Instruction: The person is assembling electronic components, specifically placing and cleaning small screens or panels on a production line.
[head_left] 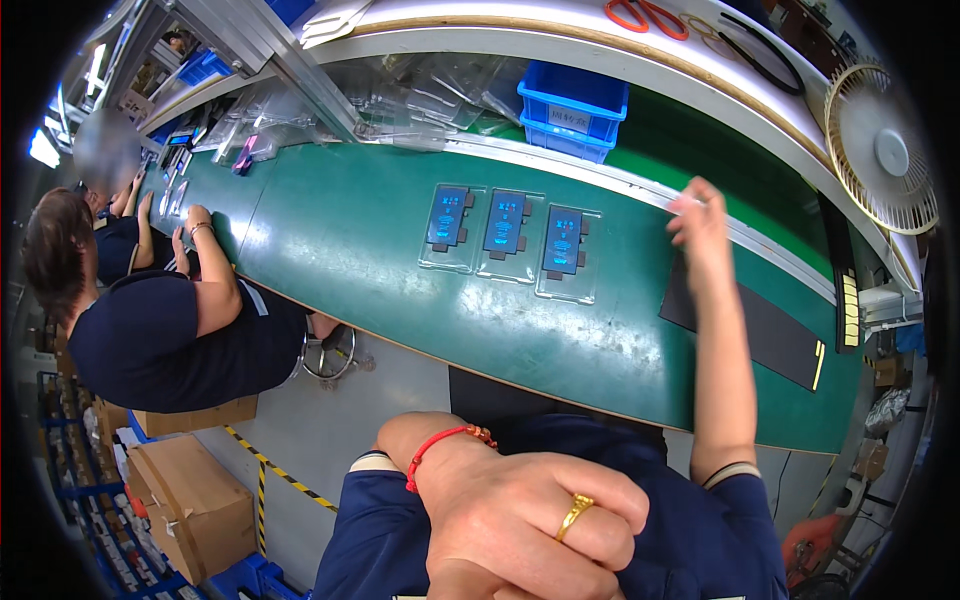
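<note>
My left hand (535, 520) is close up at the bottom, with a red cord bracelet and a gold ring. Its fingers are curled in, and whatever they may hold is hidden. Over the far right of the table, my right hand (702, 235) is raised with its slightly blurred fingers apart and nothing visible in them. Below it lies a long black mat (765, 335) with yellow strips at its right end. Three flat dark batteries with blue markings, a left one (446, 215), a middle one (504, 220) and a right one (563, 240), lie in clear plastic trays (570, 291).
Stacked blue bins (572, 105) stand behind the green table (350, 220), beside piled clear plastic trays (450, 88). A shelf above bears orange-handled scissors (646, 16); a fan (885, 150) is at right. Co-workers (160, 335) sit at left, near a cardboard box (190, 505).
</note>
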